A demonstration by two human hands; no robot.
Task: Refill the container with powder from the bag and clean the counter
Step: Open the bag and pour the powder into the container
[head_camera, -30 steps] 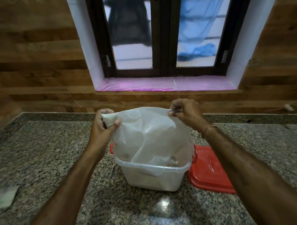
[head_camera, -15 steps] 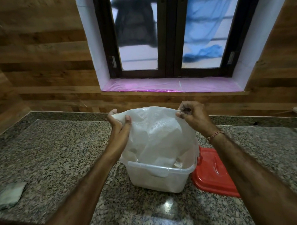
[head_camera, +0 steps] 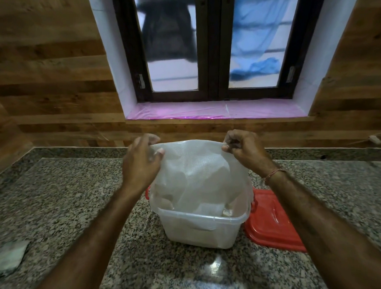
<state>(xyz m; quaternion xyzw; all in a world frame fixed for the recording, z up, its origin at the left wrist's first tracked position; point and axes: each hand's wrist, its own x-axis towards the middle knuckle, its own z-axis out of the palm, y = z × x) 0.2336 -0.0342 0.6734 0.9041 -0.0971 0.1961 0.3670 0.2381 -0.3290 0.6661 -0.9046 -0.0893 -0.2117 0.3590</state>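
Observation:
A translucent white plastic bag (head_camera: 199, 176) hangs upside down over a clear square container (head_camera: 201, 228) on the granite counter (head_camera: 64, 205), its lower end inside the container. My right hand (head_camera: 243, 149) pinches the bag's upper right corner. My left hand (head_camera: 142, 161) is at the upper left corner, blurred, with fingers spread and the thumb against the plastic. Pale powder shows through the container's wall and inside the bag's lower folds.
The container's red lid (head_camera: 272, 221) lies flat on the counter just right of it. A folded pale cloth (head_camera: 9, 256) sits at the counter's left front. A wooden wall and a window with a pink-covered sill (head_camera: 216, 111) stand behind.
My left hand has loosened from a firm pinch on the bag's left corner to spread fingers against it. The right hand keeps its pinch. The camera has moved closer.

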